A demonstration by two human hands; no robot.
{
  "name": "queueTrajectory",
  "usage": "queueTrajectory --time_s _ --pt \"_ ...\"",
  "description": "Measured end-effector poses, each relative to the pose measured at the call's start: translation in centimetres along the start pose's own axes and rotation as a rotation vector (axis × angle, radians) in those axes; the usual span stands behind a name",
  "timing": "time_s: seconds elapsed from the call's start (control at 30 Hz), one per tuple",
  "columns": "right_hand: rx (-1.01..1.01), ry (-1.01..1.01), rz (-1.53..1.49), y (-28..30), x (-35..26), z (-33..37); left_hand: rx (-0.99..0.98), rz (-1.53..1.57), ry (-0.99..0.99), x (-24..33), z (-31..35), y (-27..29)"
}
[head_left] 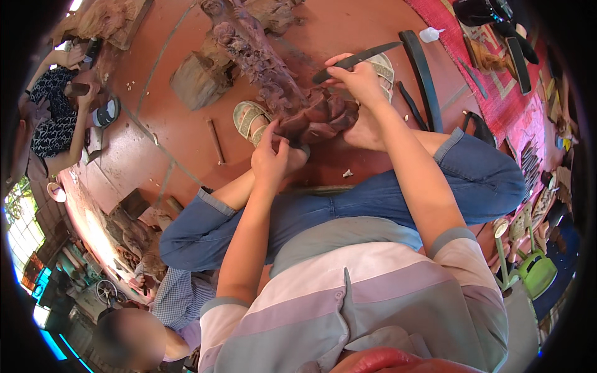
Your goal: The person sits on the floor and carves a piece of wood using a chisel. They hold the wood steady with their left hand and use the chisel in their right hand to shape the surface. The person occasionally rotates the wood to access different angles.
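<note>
A reddish-brown wood carving (318,117) lies between my feet, with a petalled, flower-like end toward me and a knobbly carved shaft running away to the upper left. My left hand (270,156) grips the left edge of the petalled end, its fingers bent. Above the carving's right side, my right hand (356,79) is closed around a dark, tapered file (373,52). The file's narrow tip points up and right, apart from the wood. My sandalled left foot (252,119) is beside the shaft.
Dark long tools (423,78) lie right of my foot, near a small white bottle (430,34). A red mat (463,53) holds more tools. A wood block (200,81) and a thin stick (216,142) lie left. Another person (59,115) works at far left; someone sits lower left.
</note>
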State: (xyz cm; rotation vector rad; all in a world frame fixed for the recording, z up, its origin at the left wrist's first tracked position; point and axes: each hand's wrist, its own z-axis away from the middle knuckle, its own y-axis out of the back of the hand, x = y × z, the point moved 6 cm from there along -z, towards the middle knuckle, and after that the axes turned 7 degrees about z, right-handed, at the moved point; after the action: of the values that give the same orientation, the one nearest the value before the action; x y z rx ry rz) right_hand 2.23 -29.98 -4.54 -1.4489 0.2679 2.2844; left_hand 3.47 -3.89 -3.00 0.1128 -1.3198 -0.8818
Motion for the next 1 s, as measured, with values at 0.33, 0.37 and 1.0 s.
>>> queueTrajectory --time_s 0.33,0.37,1.0 --pt "-0.061 0.008 0.221 -0.4 0.1 -2.5 -0.041 -0.019 0.057 0.0 -0.6 -0.3" --pt "-0.092 0.018 0.256 -0.1 0.9 -2.8 -0.049 -0.012 0.050 0.2 -0.7 -0.5" --pt "-0.065 -0.325 -0.045 2.0 3.4 -2.2 0.059 -0.464 -0.390 3.2 -1.4 0.3"
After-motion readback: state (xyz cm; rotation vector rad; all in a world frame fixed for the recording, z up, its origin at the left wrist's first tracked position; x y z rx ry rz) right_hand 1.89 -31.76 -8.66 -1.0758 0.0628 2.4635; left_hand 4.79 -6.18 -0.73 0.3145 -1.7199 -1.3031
